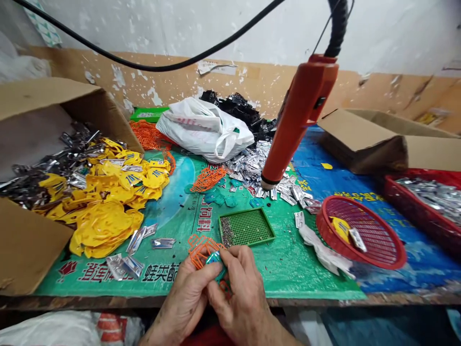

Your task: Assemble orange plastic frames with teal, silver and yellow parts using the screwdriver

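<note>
Close to the table's front edge, my left hand [189, 288] and my right hand [239, 283] meet around a small teal plastic piece [215, 259]. My left thumb presses on top of it, and the right fingers pinch its other side. An orange plastic frame [201, 247] of thin bars sticks out beyond the left fingers, against the teal piece; whether they are joined I cannot tell. Just past my hands lies a green mesh tray [252, 227] with small screws [226, 231] heaped at its left end. The fingers hide the undersides of the held parts.
An orange-red electric screwdriver [298, 120] hangs over the table at right. Yellow plastic pieces [122, 192] spill from a cardboard box [32, 105] at left. Silver metal parts [252, 166] lie behind the tray. A red basket [363, 230] stands at right, near another box [363, 139].
</note>
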The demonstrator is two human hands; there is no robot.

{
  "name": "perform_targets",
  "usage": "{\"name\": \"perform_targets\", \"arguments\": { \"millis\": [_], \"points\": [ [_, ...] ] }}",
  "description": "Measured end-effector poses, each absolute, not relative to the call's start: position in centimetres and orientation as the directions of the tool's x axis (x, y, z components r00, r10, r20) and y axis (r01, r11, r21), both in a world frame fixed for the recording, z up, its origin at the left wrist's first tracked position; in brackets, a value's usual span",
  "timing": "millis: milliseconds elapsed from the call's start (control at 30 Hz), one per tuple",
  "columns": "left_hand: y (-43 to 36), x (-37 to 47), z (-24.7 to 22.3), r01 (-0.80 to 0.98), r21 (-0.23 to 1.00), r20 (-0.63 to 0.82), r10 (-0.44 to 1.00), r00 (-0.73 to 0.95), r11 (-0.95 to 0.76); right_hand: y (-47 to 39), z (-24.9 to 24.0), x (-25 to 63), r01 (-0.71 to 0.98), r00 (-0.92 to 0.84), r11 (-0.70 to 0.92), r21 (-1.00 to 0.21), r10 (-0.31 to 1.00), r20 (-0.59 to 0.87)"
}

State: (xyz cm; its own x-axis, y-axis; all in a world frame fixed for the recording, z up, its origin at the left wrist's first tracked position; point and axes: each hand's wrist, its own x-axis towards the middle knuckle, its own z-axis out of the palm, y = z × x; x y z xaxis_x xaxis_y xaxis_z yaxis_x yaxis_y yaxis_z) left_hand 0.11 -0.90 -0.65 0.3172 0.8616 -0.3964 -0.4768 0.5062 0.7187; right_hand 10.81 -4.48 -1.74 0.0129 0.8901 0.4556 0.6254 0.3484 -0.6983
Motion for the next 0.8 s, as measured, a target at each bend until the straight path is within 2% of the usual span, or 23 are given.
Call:
{"name": "perform_targets", "arguments": {
  "millis": [100, 133, 200, 267, 300, 433, 533, 633, 700, 800],
  "points": [
    [-0.6, -0.3, -0.6, -0.443, 0.727, -0.405, 0.848, 0.342, 0.525, -4.1, 0.0, 13.1, 0.555, -0.136, 0.416, -0.720, 0.900, 0.414],
    [-0.5, -0.4, -0.5, -0.433, 0.725, -0.414, 0.841, 0.348, 0.535, -3.7, 0.9, 14.3, 0.561, -0.130, 0.445, -0.698, 0.880, 0.456],
    [-0.3, -0.6, -0.3, -0.419, 0.718, -0.427, 0.827, 0.365, 0.556, -2.2, 2.7, 17.3, 0.674, 0.096, 0.403, -0.619, 0.783, 0.614],
    [-0.2, -0.6, -0.1, -0.419, 0.711, -0.427, 0.820, 0.382, 0.565, 0.3, 4.4, 20.4, 0.695, 0.315, 0.332, -0.637, 0.657, 0.685],
    [-0.2, -0.5, -0.1, -0.422, 0.708, -0.424, 0.819, 0.387, 0.566, 1.9, 5.2, 21.6, 0.677, 0.355, 0.332, -0.657, 0.635, 0.686],
    [-0.4, -0.3, -0.2, -0.428, 0.715, -0.408, 0.827, 0.386, 0.553, 8.9, 8.0, 22.8, 0.443, 0.322, 0.417, -0.794, 0.752, 0.575],
    [-0.7, -0.2, -0.2, -0.410, 0.729, -0.402, 0.827, 0.393, 0.549, 12.8, 9.2, 20.3, 0.204, 0.132, 0.487, -0.849, 0.846, 0.516],
    [-0.9, -0.3, -0.1, -0.387, 0.743, -0.400, 0.826, 0.396, 0.545, 14.6, 9.6, 17.6, 0.049, 0.114, 0.414, -0.909, 0.902, 0.417],
    [-1.0, -0.5, 0.0, -0.370, 0.752, -0.405, 0.825, 0.394, 0.546, 14.5, 9.6, 16.9, 0.024, 0.127, 0.397, -0.917, 0.909, 0.397],
    [-0.9, -0.9, 0.0, -0.349, 0.753, -0.409, 0.812, 0.416, 0.558, 12.6, 9.3, 17.5, 0.108, 0.153, 0.394, -0.913, 0.901, 0.407]
  ]
}}
